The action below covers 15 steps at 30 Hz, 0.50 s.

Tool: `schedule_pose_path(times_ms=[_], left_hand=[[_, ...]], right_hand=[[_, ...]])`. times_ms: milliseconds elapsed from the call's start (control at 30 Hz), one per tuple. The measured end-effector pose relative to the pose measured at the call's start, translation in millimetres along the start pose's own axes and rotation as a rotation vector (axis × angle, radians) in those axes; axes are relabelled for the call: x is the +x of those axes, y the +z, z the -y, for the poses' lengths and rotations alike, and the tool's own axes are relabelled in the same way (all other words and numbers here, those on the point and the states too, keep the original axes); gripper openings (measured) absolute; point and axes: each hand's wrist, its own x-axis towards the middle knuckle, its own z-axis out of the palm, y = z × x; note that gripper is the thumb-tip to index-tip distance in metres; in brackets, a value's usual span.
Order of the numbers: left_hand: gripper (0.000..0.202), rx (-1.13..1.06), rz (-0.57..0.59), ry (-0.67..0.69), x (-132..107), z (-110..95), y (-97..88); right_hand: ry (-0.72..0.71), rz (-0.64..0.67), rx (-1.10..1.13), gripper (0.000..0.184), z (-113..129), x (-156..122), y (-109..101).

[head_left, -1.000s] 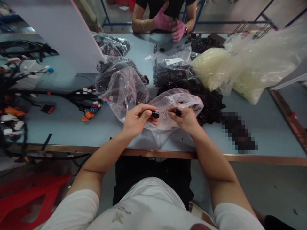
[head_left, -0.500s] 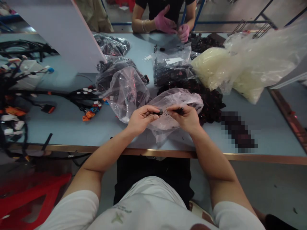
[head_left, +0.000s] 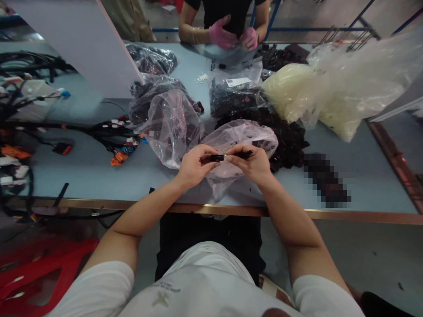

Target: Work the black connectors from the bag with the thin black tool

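- Pinching a small black connector (head_left: 217,157) at centre frame: left hand (head_left: 193,169) grips it between thumb and fingertips, lifted just above the table (head_left: 99,185).
- Right hand (head_left: 255,165) is clamped on a thin black part (head_left: 245,154), fingertips right against the connector's right end.
- Table's front edge runs across mid-frame, just below both wrists. There is bare blue surface at lower left and lower right of the hands.
- Clear bag (head_left: 243,134) sits directly behind the hands, touching the dark parts pile (head_left: 291,136) on its right.
- Second bag (head_left: 172,123) is to its left, wire harness (head_left: 112,132) further left.
- Cream-filled bag (head_left: 297,92) takes up the upper right.
- Far edge, top centre: a co-worker's pink-gloved hands (head_left: 228,37).
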Motion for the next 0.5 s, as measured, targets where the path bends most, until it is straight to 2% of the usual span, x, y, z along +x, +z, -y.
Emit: schedule_pose_path(times_ms=[100, 167, 367, 500], left_hand=[[0.020, 0.139, -0.007, 0.127, 0.2, -3.1, -1.1], [0.018, 0.165, 0.003, 0.162, 0.1, -4.1, -1.5], [0.039, 0.021, 0.057, -0.020, -3.6, -5.3, 0.8], [0.028, 0.084, 0.057, -0.029, -5.9, -9.7, 1.4]], right_hand=[[-0.055, 0.012, -0.027, 0.025, -0.6, -0.1, 1.0], [-0.092, 0.031, -0.047, 0.026, -0.2, 0.2, 1.4], [-0.099, 0.065, -0.040, 0.034, 3.1, 1.3, 0.3], [-0.104, 0.088, -0.066, 0.036, 4.4, 1.4, -0.9]])
